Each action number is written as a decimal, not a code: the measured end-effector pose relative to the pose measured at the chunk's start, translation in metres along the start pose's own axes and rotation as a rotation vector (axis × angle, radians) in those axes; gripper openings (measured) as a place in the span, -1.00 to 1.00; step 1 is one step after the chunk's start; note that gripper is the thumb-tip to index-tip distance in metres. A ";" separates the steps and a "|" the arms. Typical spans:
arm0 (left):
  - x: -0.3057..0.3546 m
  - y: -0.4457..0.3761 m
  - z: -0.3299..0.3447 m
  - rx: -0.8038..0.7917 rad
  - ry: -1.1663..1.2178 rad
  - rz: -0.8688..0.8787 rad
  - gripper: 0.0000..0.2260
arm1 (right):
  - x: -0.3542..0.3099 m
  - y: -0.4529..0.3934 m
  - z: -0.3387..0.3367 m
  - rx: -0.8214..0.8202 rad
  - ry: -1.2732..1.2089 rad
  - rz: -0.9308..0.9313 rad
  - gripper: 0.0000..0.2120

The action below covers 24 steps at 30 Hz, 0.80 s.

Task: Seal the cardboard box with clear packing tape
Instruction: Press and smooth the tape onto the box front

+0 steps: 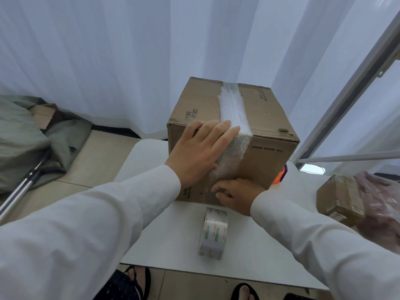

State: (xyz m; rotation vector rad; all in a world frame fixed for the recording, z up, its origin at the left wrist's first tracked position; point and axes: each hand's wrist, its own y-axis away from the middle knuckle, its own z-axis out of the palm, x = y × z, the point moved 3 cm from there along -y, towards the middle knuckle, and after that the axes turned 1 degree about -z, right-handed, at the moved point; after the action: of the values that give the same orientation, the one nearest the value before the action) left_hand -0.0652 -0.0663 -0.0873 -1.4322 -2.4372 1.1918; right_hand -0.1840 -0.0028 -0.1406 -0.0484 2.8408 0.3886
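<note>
A brown cardboard box (268, 118) stands on a white table (164, 234), its flaps closed. A strip of clear packing tape (232, 109) runs along the top seam and down the near side. My left hand (201, 148) lies flat over the near top edge, fingers spread on the tape. My right hand (238, 194) presses its fingertips on the tape's lower end low on the near side. The tape roll (213, 233) stands on edge on the table in front of the box, apart from both hands.
An orange object (280, 176) peeks out behind the box's right side. A smaller cardboard box (337, 198) and a pinkish plastic bag (381, 204) sit at the table's right. White curtains hang behind. Green bedding and a metal pole lie on the floor at left.
</note>
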 end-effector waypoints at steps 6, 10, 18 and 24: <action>0.000 0.000 -0.001 -0.012 -0.007 -0.002 -0.11 | 0.021 0.008 0.004 -0.024 0.099 0.095 -0.72; -0.001 0.000 -0.001 -0.010 0.000 -0.006 -0.12 | 0.034 0.010 0.005 -0.056 0.137 0.167 -0.70; -0.005 -0.001 -0.002 0.003 0.054 0.002 -0.20 | 0.015 0.013 -0.024 0.071 -0.017 0.136 -0.73; -0.011 -0.003 -0.003 0.034 0.117 0.011 -0.38 | 0.029 0.022 -0.024 -0.079 0.211 0.202 -0.76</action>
State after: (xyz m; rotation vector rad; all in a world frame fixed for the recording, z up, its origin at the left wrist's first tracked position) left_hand -0.0599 -0.0733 -0.0800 -1.4633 -2.3240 1.1128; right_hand -0.2194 0.0118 -0.1202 0.1950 3.0471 0.5691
